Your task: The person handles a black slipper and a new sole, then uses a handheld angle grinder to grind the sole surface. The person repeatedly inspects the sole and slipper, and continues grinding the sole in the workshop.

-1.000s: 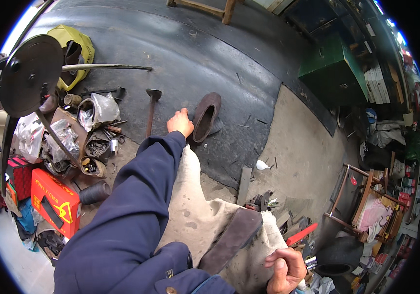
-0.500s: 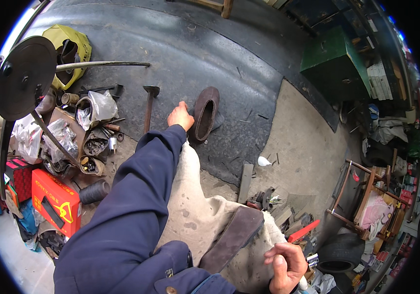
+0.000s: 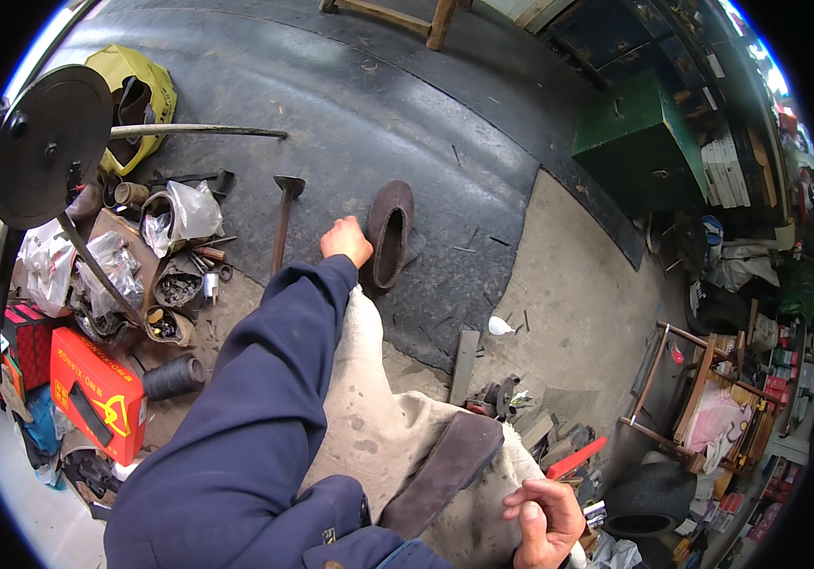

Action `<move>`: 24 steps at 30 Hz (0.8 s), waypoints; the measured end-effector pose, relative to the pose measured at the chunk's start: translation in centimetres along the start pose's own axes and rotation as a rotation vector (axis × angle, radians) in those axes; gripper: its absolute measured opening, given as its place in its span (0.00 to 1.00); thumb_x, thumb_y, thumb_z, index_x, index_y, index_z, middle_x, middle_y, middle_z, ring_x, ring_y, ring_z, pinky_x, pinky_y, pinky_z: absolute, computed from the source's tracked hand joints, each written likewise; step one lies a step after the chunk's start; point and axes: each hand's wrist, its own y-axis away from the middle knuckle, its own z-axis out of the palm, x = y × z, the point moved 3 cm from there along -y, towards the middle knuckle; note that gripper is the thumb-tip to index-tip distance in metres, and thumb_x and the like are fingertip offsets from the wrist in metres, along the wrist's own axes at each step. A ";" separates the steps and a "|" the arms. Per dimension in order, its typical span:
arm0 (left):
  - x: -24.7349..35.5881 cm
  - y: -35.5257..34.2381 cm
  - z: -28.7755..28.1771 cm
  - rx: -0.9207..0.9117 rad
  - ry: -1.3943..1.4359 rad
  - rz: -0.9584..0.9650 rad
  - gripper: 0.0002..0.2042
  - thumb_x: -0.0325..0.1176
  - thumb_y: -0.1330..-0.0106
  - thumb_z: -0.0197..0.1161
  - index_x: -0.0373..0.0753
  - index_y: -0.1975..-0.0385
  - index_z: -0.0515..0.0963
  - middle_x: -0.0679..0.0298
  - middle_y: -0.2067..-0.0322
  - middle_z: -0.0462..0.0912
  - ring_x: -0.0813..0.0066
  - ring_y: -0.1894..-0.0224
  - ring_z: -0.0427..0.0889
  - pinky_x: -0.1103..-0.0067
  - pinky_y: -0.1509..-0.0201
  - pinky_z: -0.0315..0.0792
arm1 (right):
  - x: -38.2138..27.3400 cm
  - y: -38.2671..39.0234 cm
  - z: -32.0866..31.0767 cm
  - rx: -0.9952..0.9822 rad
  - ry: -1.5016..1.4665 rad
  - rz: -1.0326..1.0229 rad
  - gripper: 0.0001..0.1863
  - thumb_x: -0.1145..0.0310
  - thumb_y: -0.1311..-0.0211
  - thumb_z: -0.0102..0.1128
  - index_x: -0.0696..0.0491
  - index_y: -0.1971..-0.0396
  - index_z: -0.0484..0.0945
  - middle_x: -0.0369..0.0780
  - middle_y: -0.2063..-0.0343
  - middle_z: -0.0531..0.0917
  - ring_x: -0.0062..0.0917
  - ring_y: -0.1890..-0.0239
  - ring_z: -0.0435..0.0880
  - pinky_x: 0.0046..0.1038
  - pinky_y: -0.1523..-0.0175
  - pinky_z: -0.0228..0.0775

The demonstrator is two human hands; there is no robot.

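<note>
My left hand (image 3: 346, 241) reaches down to the dark mat, just left of a dark brown slip-on shoe (image 3: 389, 239). Its fingers are curled; whatever they may hold is hidden from view. The shoe lies with its opening up, and a bluish-grey scrap (image 3: 414, 246) shows at its right side. Over my lap, on a stained cream apron (image 3: 366, 375), rests a long dark flat piece (image 3: 443, 471). My right hand (image 3: 549, 520) hovers at the lower right, loosely bent, its thumb and fingers apart with nothing visible between them.
A metal shoe-last stand (image 3: 287, 190) rises left of my left hand. Open bags of small parts (image 3: 175, 284), a thread spool (image 3: 174, 377) and a red box (image 3: 99, 394) crowd the left. A red-handled tool (image 3: 577, 457) and a tyre (image 3: 649, 498) lie right; a green chest (image 3: 639, 142) stands beyond.
My left hand's fingers, partly stretched out before, are now curled. The view has shifted slightly. My right hand keeps much the same pose.
</note>
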 end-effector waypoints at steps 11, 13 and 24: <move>-0.3 1.8 -0.3 0.026 0.019 0.082 0.21 0.33 0.43 0.71 0.40 0.50 0.76 0.49 0.49 0.81 0.47 0.46 0.84 0.59 0.43 0.79 | -0.2 -0.1 0.5 0.002 0.001 0.009 0.14 0.77 0.27 0.59 0.63 0.45 0.78 0.44 0.60 0.86 0.23 0.63 0.83 0.24 0.54 0.76; -0.1 1.6 -0.2 0.017 -0.017 0.082 0.21 0.32 0.42 0.69 0.39 0.48 0.75 0.48 0.48 0.80 0.47 0.47 0.84 0.59 0.43 0.79 | -0.1 -0.1 0.4 -0.007 -0.003 0.004 0.14 0.77 0.27 0.59 0.63 0.45 0.78 0.44 0.59 0.86 0.23 0.63 0.83 0.24 0.54 0.76; 2.3 5.9 -2.5 -0.035 0.330 0.045 0.32 0.56 0.33 0.64 0.38 0.39 0.70 0.44 0.44 0.83 0.43 0.42 0.83 0.58 0.37 0.74 | -0.1 -0.5 0.1 -0.044 -0.007 0.001 0.14 0.78 0.27 0.59 0.63 0.44 0.78 0.44 0.59 0.86 0.23 0.63 0.83 0.24 0.53 0.77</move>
